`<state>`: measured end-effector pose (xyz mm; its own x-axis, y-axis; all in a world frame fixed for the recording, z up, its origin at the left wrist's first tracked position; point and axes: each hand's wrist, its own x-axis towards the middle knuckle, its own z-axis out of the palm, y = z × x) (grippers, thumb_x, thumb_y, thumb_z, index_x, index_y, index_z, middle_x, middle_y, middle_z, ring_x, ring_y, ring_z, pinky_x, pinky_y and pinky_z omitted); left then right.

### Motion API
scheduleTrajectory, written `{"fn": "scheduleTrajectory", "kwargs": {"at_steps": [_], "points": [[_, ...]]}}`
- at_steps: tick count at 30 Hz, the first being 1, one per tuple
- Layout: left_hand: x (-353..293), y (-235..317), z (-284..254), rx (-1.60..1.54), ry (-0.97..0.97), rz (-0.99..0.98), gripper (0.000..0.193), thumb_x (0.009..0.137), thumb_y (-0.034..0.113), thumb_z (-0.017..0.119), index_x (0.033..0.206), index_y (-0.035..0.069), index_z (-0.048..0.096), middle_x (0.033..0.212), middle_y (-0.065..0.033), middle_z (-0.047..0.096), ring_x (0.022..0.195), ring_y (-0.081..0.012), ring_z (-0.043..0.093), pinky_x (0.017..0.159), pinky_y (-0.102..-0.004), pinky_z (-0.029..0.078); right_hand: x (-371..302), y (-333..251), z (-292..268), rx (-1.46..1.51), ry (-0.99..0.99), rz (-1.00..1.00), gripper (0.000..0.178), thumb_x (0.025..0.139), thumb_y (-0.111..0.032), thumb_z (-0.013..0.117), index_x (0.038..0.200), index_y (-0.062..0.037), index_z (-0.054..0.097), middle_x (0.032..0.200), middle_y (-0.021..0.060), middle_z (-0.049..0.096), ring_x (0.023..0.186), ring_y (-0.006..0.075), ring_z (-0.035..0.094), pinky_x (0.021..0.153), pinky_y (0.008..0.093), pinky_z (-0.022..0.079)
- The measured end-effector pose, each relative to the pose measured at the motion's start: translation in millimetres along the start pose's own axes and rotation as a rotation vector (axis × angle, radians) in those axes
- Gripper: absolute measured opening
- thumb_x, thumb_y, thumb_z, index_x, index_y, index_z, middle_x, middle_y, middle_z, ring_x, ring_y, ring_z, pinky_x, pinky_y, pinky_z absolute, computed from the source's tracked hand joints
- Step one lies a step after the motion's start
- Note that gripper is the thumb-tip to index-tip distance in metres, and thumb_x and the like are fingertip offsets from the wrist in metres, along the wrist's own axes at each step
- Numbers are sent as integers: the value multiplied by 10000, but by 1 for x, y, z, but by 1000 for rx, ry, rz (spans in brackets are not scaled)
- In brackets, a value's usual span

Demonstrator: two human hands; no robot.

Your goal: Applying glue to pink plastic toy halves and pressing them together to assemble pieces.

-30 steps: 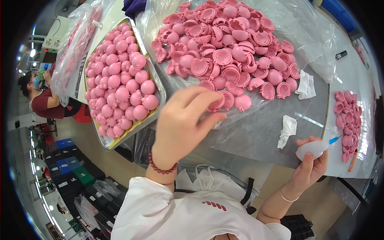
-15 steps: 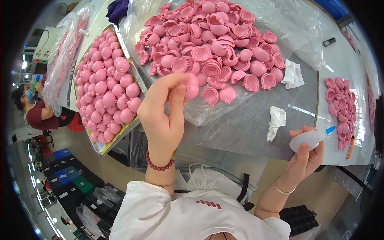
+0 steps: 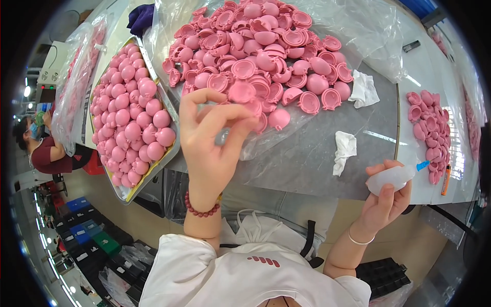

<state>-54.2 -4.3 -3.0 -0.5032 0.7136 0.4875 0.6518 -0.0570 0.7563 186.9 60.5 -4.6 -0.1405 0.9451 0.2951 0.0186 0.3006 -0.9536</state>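
Observation:
My left hand [image 3: 209, 135] is raised over the near edge of a big heap of pink plastic half-shells [image 3: 266, 38]. Its thumb and fingertips pinch a pink half-shell [image 3: 242, 92], slightly blurred, with the cupped side in sight. At the right, my right hand [image 3: 388, 192] wraps round a soft white squeeze bottle [image 3: 384, 180]. The bottle lies tilted in the palm, its blue needle tip [image 3: 423, 165] pointing right, away from the half-shell. A loose pink half-shell [image 3: 279, 118] rests on clear plastic just right of my left hand.
Left of the heap stands a metal tray [image 3: 173, 148] full of closed pink balls. Two crumpled white tissues [image 3: 345, 151] lie on the grey table [image 3: 291, 171]. Further right are a smaller pink pile [image 3: 429, 125] and an orange marker [image 3: 446, 180]. A co-worker [image 3: 48, 153] sits far left.
The pink half-shell in my left hand has turned from its rounded outside to its cupped side, and the fingers have shifted on it. My right hand still holds the bottle.

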Motion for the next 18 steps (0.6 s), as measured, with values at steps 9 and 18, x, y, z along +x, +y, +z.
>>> {"fn": "scheduleTrajectory", "kwargs": {"at_steps": [9,18], "points": [[-26,34,4,-538,-605,47,203,735,188,674,760,12,578,944,-138,491,812,-148,506,678,-266,432,-29,-29,39,567,-244,272,402,839,-382,474,967,-12,382,862,209,558,625,223,584,449,248,439],[-53,38,24,-973,-546,-184,325,713,152,688,948,-21,545,1075,-247,513,832,-205,560,673,-283,458,-37,-24,36,545,-259,210,398,821,-309,537,1025,-2,384,832,161,561,681,196,583,537,255,472]]}}
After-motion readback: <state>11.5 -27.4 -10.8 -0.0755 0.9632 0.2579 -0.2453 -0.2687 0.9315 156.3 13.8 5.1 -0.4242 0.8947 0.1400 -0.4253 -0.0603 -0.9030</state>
